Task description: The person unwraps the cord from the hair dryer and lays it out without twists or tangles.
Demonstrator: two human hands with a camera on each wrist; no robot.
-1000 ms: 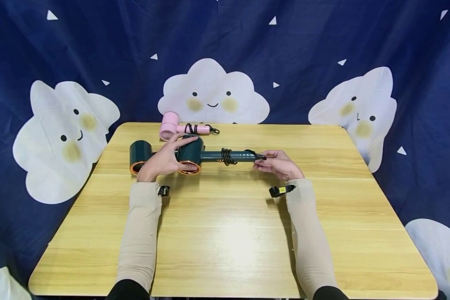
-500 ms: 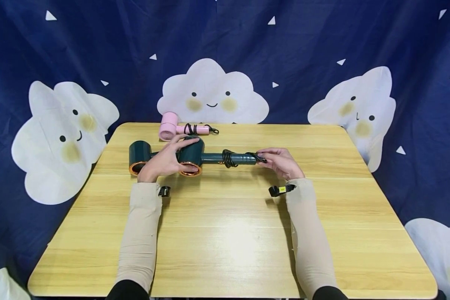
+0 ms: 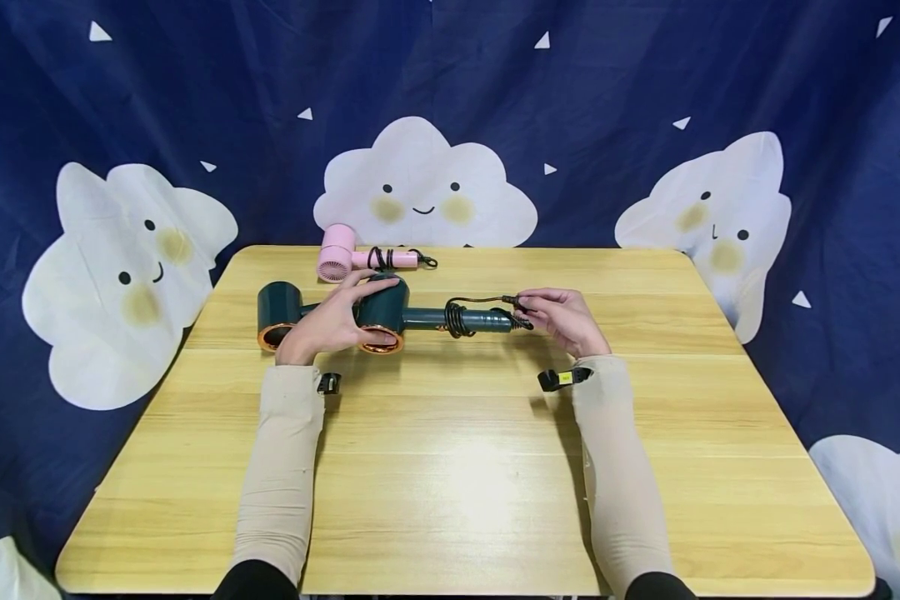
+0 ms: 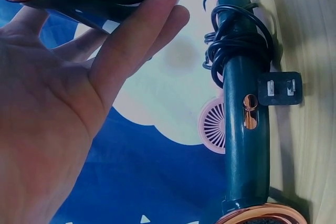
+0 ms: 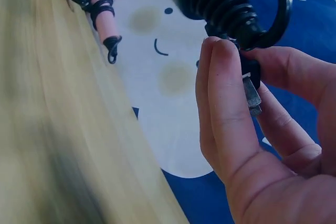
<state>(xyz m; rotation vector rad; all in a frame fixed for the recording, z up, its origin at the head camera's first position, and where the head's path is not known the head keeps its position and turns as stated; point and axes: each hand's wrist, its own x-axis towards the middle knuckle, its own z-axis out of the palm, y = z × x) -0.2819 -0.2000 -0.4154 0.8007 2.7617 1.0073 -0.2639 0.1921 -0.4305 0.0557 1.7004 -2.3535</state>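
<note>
A dark green hair dryer (image 3: 420, 318) with a copper-coloured rim lies sideways over the table, its black cord (image 3: 459, 320) wound round the handle. My left hand (image 3: 328, 323) grips its head, thumb at the near rim and fingers over the top. At the handle's end my right hand (image 3: 564, 320) pinches the plug (image 5: 252, 71) of that cord; metal prongs show between the fingers in the right wrist view. From the plug, a loose length of cord runs back to the coil. Beside the left hand lies a second green hair dryer (image 3: 279, 304), its handle partly hidden.
Behind them, a pink hair dryer (image 3: 337, 250) with a wrapped cord lies at the table's back edge. The second green dryer's plug (image 4: 280, 88) sticks out beside its handle. A blue curtain (image 3: 435, 67) with clouds hangs behind the wooden table (image 3: 450, 500).
My right hand has moved slightly up and away from the handle's end, drawing the plug and a stretch of cord off the coil. The left hand keeps its grip on the dryer head.
</note>
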